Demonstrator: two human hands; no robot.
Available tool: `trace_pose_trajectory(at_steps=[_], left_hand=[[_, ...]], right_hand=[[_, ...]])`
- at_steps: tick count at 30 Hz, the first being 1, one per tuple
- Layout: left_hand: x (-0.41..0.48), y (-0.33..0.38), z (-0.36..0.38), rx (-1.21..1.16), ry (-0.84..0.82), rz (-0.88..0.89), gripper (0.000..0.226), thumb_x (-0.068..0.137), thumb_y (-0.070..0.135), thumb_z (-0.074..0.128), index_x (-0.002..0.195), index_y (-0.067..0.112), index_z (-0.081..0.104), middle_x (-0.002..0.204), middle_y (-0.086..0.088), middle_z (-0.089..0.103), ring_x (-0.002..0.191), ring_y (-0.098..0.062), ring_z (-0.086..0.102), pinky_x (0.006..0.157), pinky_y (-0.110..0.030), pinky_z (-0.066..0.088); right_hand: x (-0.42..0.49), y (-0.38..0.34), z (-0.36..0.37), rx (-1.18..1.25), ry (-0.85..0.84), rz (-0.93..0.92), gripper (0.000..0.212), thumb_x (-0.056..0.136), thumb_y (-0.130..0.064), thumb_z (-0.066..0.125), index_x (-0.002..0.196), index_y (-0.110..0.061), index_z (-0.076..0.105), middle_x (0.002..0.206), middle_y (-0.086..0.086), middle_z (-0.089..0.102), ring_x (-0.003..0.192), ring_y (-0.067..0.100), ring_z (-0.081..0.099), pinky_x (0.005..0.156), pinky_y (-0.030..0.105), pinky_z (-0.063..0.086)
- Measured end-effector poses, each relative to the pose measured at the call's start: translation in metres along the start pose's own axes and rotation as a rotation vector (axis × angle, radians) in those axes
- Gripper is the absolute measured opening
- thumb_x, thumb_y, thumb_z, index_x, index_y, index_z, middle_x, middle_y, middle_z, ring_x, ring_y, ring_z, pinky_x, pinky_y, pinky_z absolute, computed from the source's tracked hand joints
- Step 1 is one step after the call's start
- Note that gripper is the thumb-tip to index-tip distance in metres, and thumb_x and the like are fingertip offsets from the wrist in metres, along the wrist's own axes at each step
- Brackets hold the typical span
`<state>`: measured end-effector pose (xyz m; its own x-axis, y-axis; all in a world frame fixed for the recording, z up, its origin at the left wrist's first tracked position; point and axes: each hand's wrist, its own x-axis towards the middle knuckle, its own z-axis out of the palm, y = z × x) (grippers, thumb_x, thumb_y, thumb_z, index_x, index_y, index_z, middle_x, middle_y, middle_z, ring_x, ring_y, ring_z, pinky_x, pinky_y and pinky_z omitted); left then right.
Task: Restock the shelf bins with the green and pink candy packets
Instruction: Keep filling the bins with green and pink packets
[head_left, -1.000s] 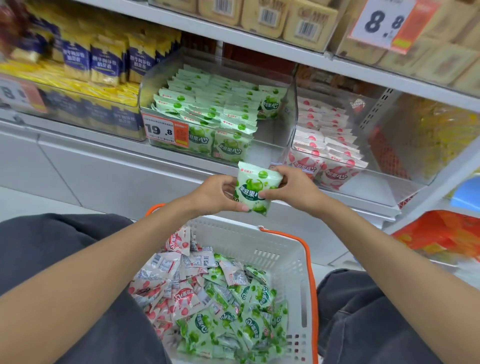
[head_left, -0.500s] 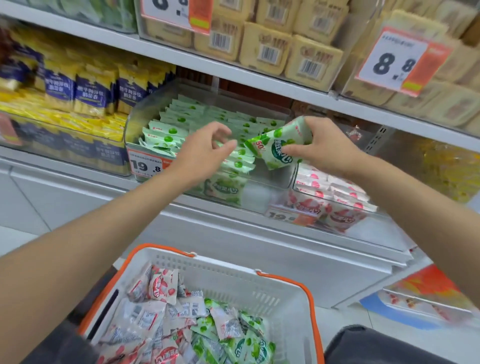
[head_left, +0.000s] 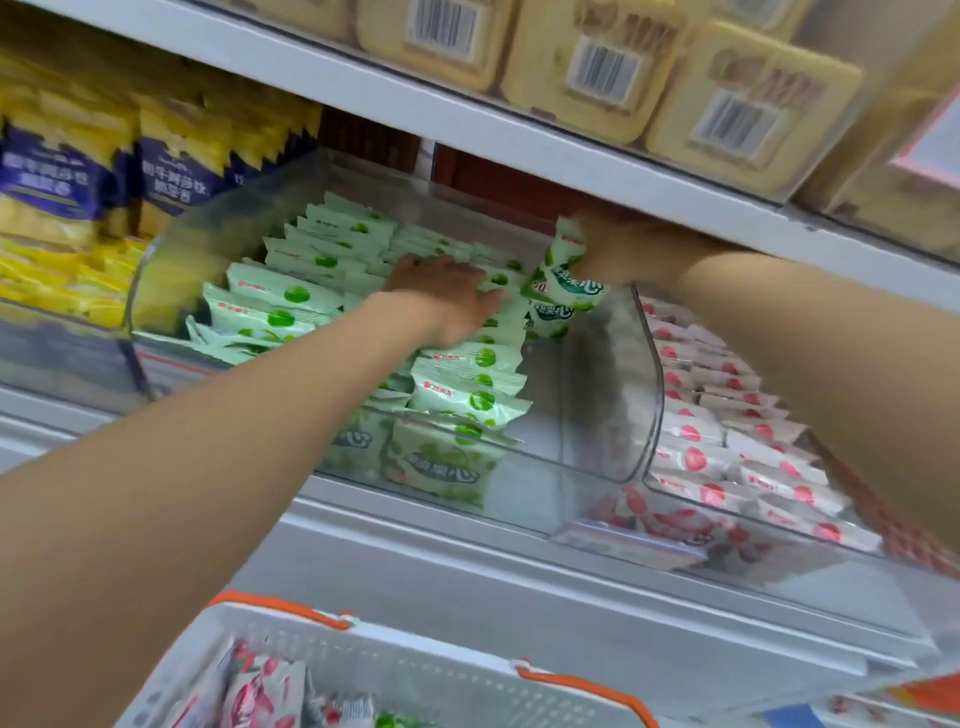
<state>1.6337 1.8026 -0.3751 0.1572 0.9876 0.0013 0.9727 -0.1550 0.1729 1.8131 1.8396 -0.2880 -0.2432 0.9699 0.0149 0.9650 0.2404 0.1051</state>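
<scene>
Item: green bin (head_left: 597, 431), centre of the frame. Rows of green packets (head_left: 291, 306) fill its left and middle, and the right side shows a bare strip. Our left hand (head_left: 447, 296) lies flat on the rows, fingers straight, pressing them.

Our right hand (head_left: 618, 249), blurred beneath the upper shelf (head_left: 467, 119), grips the held packet (head_left: 566, 280) by its top. This packet is green and hangs over the bin's back right corner, not yet set down.

Item: pink bin (head_left: 779, 561), right of frame — pink packets (head_left: 727, 431) lie in rows.

Item: basket (head_left: 415, 654), bottom edge. Loose packets (head_left: 260, 691) lie inside, mostly pink, with a little green.

We judge the restock partly done — both colours remain to shelve.
</scene>
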Motion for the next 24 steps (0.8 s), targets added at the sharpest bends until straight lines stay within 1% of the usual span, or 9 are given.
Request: trace_pose_trajectory(at_steps=[1, 4, 7, 9, 13, 15, 19, 22, 24], left_hand=[[0.001, 0.0, 0.002, 0.007, 0.017, 0.007, 0.065, 0.1, 0.059, 0.01, 0.155, 0.027, 0.019, 0.163, 0.003, 0.015, 0.15, -0.019, 0.013, 0.12, -0.045, 0.01], [-0.001, 0.002, 0.001, 0.017, 0.038, 0.019, 0.065, 0.099, 0.059, 0.01, 0.155, 0.027, 0.022, 0.163, 0.004, 0.018, 0.149, -0.019, 0.015, 0.12, -0.046, 0.012], [-0.003, 0.003, -0.001, 0.017, 0.044, 0.016, 0.064, 0.1, 0.059, 0.01, 0.154, 0.027, 0.023, 0.162, 0.004, 0.018, 0.149, -0.018, 0.016, 0.12, -0.045, 0.012], [-0.004, 0.003, -0.001, 0.018, 0.051, 0.014, 0.064, 0.1, 0.059, 0.011, 0.154, 0.027, 0.024, 0.162, 0.004, 0.02, 0.148, -0.019, 0.018, 0.119, -0.045, 0.013], [-0.004, 0.003, -0.002, 0.027, 0.051, 0.01, 0.063, 0.1, 0.058, 0.011, 0.154, 0.028, 0.023, 0.162, 0.005, 0.019, 0.148, -0.018, 0.017, 0.119, -0.045, 0.013], [-0.005, 0.004, -0.002, 0.026, 0.046, 0.006, 0.063, 0.1, 0.059, 0.011, 0.155, 0.029, 0.022, 0.162, 0.005, 0.018, 0.149, -0.018, 0.016, 0.12, -0.044, 0.012], [-0.008, 0.005, -0.004, 0.017, 0.044, 0.002, 0.063, 0.101, 0.059, 0.011, 0.155, 0.028, 0.022, 0.162, 0.004, 0.018, 0.149, -0.018, 0.016, 0.12, -0.043, 0.012], [-0.009, 0.005, -0.005, 0.005, 0.047, 0.01, 0.063, 0.101, 0.059, 0.011, 0.154, 0.028, 0.022, 0.162, 0.003, 0.02, 0.149, -0.019, 0.017, 0.119, -0.043, 0.012], [-0.01, 0.005, -0.004, -0.007, 0.052, 0.015, 0.063, 0.1, 0.059, 0.012, 0.154, 0.028, 0.023, 0.162, 0.003, 0.021, 0.149, -0.02, 0.017, 0.12, -0.043, 0.012]], right_hand=[[0.007, 0.0, 0.001, -0.009, -0.018, -0.012, 0.043, 0.087, -0.009, 0.059, 0.128, 0.0, 0.048, 0.12, 0.02, 0.059, 0.095, 0.031, 0.061, 0.077, 0.038, 0.053], [0.018, -0.003, 0.004, -0.034, -0.101, -0.046, 0.045, 0.083, -0.013, 0.068, 0.124, -0.004, 0.052, 0.109, 0.012, 0.058, 0.09, 0.026, 0.056, 0.07, 0.032, 0.045], [0.024, -0.001, 0.014, -0.027, -0.14, -0.052, 0.04, 0.081, -0.013, 0.07, 0.117, -0.009, 0.052, 0.097, 0.008, 0.059, 0.078, 0.023, 0.058, 0.06, 0.028, 0.046], [0.025, -0.003, 0.025, -0.025, -0.165, -0.057, 0.035, 0.081, -0.012, 0.071, 0.111, -0.008, 0.053, 0.091, 0.008, 0.058, 0.07, 0.021, 0.056, 0.055, 0.024, 0.042], [0.026, -0.006, 0.029, -0.015, -0.194, -0.065, 0.042, 0.076, -0.016, 0.077, 0.11, -0.012, 0.053, 0.096, 0.005, 0.055, 0.082, 0.023, 0.056, 0.062, 0.025, 0.041], [0.024, -0.006, 0.02, 0.002, -0.215, -0.063, 0.042, 0.075, -0.019, 0.08, 0.105, -0.017, 0.05, 0.093, 0.004, 0.053, 0.084, 0.024, 0.053, 0.059, 0.024, 0.039], [0.021, -0.006, 0.018, -0.03, -0.144, -0.081, 0.024, 0.08, -0.008, 0.074, 0.087, -0.007, 0.051, 0.073, 0.004, 0.046, 0.062, 0.016, 0.045, 0.05, 0.025, 0.03], [0.02, -0.008, 0.034, -0.028, -0.143, -0.079, 0.031, 0.079, -0.006, 0.074, 0.068, -0.01, 0.045, 0.066, 0.003, 0.046, 0.055, 0.015, 0.044, 0.047, 0.024, 0.03], [0.019, -0.008, 0.039, -0.022, -0.117, -0.077, 0.031, 0.079, -0.005, 0.074, 0.066, -0.011, 0.045, 0.064, 0.003, 0.048, 0.053, 0.015, 0.047, 0.045, 0.022, 0.03]])
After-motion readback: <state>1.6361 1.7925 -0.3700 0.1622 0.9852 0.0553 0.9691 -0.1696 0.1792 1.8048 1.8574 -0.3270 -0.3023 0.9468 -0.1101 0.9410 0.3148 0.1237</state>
